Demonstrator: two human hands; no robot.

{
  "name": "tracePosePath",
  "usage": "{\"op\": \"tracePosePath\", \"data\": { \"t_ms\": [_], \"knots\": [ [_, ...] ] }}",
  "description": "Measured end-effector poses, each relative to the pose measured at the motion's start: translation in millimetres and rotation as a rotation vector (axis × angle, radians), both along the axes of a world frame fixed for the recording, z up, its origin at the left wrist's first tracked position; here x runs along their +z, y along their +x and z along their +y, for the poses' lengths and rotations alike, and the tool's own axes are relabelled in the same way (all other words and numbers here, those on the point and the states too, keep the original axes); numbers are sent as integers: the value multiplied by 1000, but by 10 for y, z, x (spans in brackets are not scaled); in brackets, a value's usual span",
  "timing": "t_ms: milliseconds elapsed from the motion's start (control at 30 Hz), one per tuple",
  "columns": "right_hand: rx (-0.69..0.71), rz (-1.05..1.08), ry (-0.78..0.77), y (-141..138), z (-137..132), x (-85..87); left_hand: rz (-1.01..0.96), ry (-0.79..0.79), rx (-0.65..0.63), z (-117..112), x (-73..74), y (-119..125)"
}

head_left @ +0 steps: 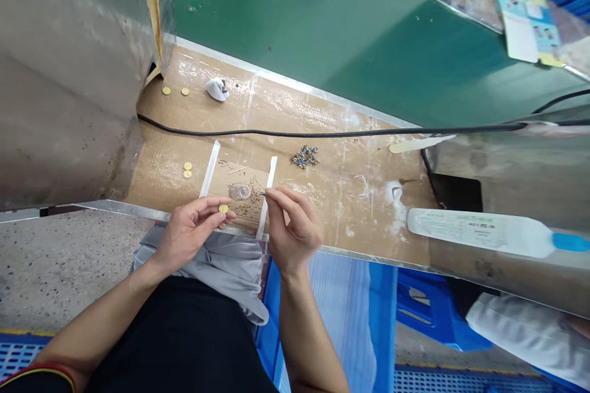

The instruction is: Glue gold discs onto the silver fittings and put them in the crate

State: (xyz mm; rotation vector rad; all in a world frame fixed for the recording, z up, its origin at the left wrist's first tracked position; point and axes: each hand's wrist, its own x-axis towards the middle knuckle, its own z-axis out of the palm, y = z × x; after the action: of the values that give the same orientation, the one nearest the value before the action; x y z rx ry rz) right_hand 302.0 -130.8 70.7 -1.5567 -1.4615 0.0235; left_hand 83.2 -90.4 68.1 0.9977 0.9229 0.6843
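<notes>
My left hand (196, 224) pinches a small round yellow disc (224, 209) between thumb and fingers, just over the bench's front edge. To its right, my right hand (295, 221) closes its fingertips on a tiny dark bluish part (263, 194), too small to name. Between the hands lies a small clear plastic dish (240, 191). Many tiny dark pieces (249, 206) are scattered around it, with a thin stick (238, 169) behind. A little pile of blue and brassy parts (305, 156) sits beyond my right hand.
Yellow discs (187, 170) lie in pairs at the left. A black cable (276, 133) crosses the cardboard-covered bench. A white bottle with a blue cap (479, 232) lies at the right. Behind runs a green surface (295, 24); a metal wall (74, 86) stands left.
</notes>
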Motion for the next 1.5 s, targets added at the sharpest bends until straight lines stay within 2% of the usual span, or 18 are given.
{"op": "tracePosePath", "data": {
  "t_ms": [200,333,533,1100,1300,1500],
  "knots": [
    [73,177,-14,-245,-188,134,118,155,-35,-55,155,55],
    [123,206,-5,-369,-229,122,192,262,-28,-73,209,54],
    [159,246,-11,-394,-230,107,267,367,-52,-97,240,31],
    [194,194,4,-369,-242,126,291,401,-67,-126,287,43],
    [207,69,25,-336,-266,134,362,576,-57,-149,288,38],
    [244,27,64,-337,-268,155,428,753,-46,-166,348,77]
  ]
}}
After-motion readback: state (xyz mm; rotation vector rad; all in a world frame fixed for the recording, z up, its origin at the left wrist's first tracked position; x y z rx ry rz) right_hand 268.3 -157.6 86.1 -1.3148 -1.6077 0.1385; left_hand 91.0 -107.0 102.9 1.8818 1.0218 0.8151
